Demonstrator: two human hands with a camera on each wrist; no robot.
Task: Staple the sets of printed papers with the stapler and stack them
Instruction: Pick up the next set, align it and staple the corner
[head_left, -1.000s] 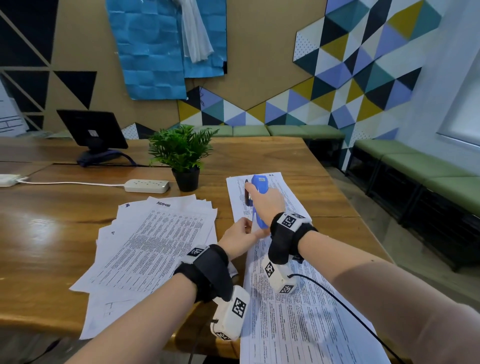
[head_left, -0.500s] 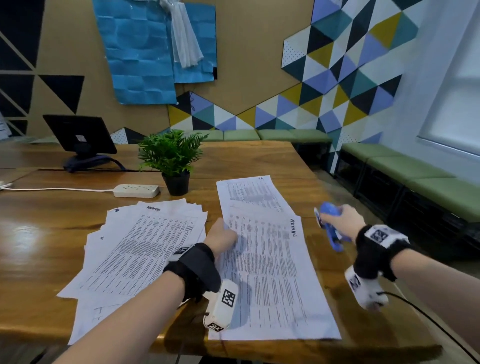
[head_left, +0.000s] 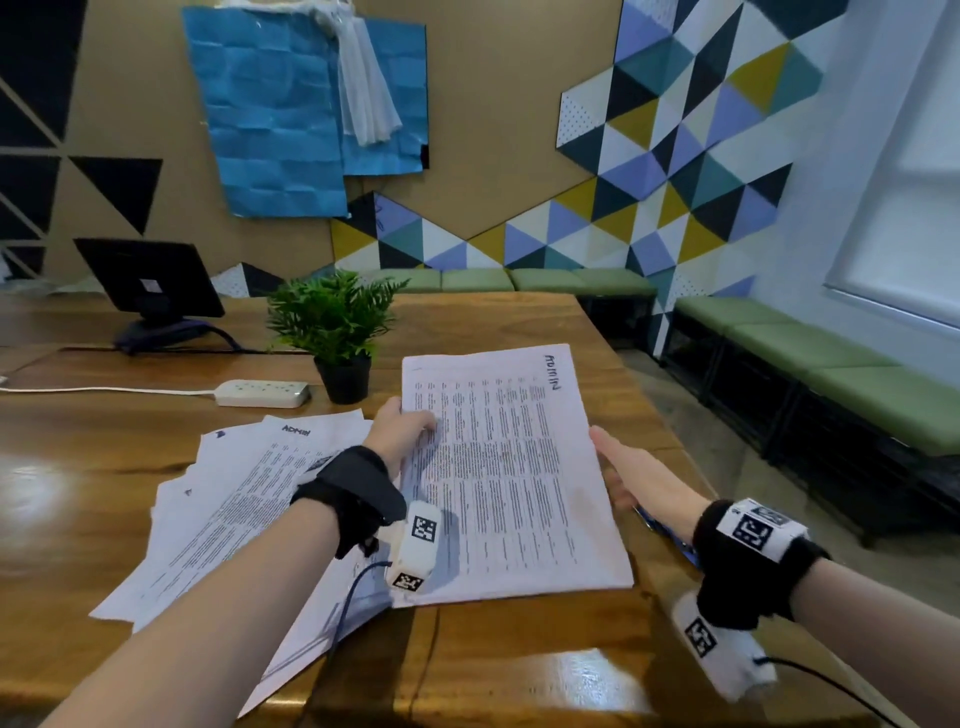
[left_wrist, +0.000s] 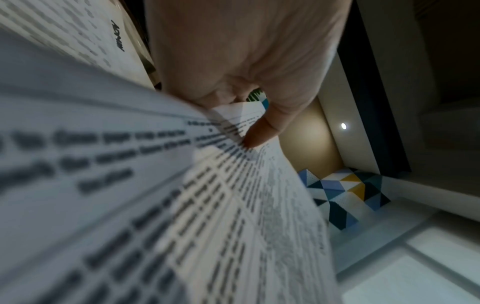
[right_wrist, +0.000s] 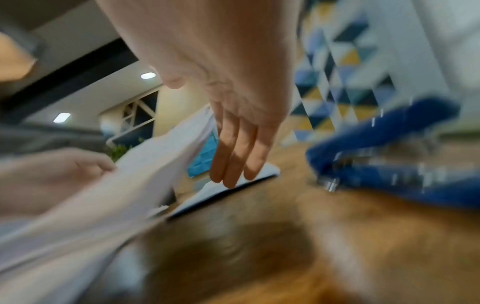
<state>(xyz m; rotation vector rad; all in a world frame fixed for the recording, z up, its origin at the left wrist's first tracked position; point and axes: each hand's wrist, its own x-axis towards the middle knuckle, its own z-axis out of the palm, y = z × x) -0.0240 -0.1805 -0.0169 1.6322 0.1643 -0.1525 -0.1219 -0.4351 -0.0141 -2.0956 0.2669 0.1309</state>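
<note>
A printed paper set (head_left: 509, 467) is held a little above the wooden table (head_left: 545, 665), tilted up toward me. My left hand (head_left: 410, 421) grips its left edge with the thumb pressed on top (left_wrist: 257, 135). My right hand (head_left: 605, 447) lies with straight fingers (right_wrist: 233, 164) against the set's right edge. The blue stapler (right_wrist: 389, 154) lies on the table beside my right wrist, with no hand on it; the head view shows only a sliver of the stapler (head_left: 667, 535). A loose pile of printed sheets (head_left: 244, 499) is spread on the table to the left.
A potted plant (head_left: 337, 332) and a white power strip (head_left: 262, 393) stand behind the papers. A dark screen on a stand (head_left: 150, 280) is at the back left. The table's right edge (head_left: 660, 415) runs close to my right hand; green benches (head_left: 831, 364) line the wall.
My right hand has set the stapler down on the table at the right and moved to the paper set's right edge. My left hand now grips the left edge, and the set is raised.
</note>
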